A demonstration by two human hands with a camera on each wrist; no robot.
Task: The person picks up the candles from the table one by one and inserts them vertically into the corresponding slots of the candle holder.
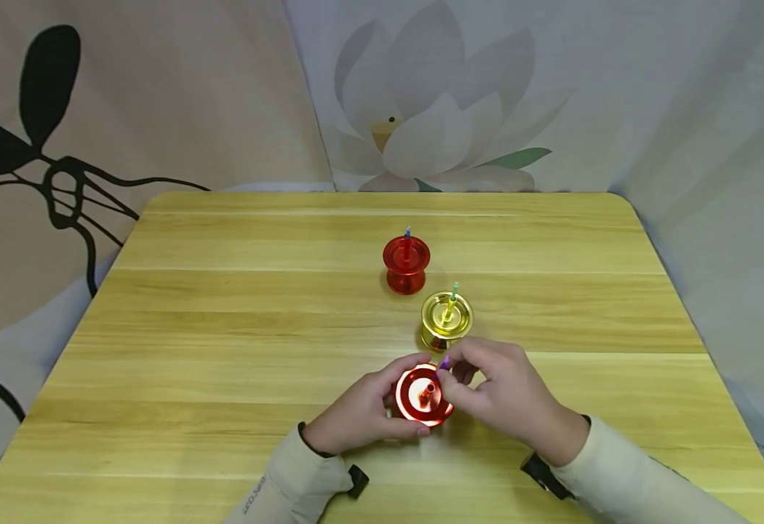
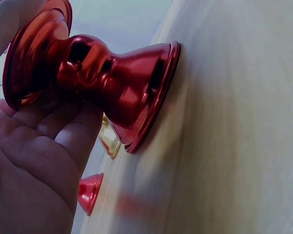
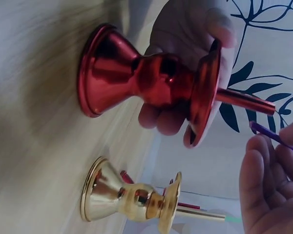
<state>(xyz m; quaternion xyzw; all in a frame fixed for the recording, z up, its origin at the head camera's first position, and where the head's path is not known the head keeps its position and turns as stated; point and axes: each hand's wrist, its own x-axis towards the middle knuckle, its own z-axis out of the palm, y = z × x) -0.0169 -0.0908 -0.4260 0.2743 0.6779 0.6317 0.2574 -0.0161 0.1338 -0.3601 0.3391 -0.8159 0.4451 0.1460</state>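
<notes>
My left hand (image 1: 372, 404) grips a shiny red metal candle holder (image 1: 415, 413), thumb and fingers around its dish and stem. The holder's base meets the table in the right wrist view, and a bare narrow tube (image 3: 246, 101) rises from its dish. Between thumb and fingertips, my right hand (image 1: 503, 389) pinches a thin purple candle (image 3: 271, 135). The candle's end is close to the tube's mouth, apart from it. Just beyond the hands stands a gold candle holder (image 1: 446, 336) with a green candle (image 1: 455, 291) in its tube.
Farther back is another red candle holder (image 1: 405, 282), upright, with a blue candle (image 1: 408, 232) in it. All three stand on a light wood table (image 1: 225, 349). Pale cloth with flower and leaf prints (image 1: 434, 131) hangs behind the table's far edge.
</notes>
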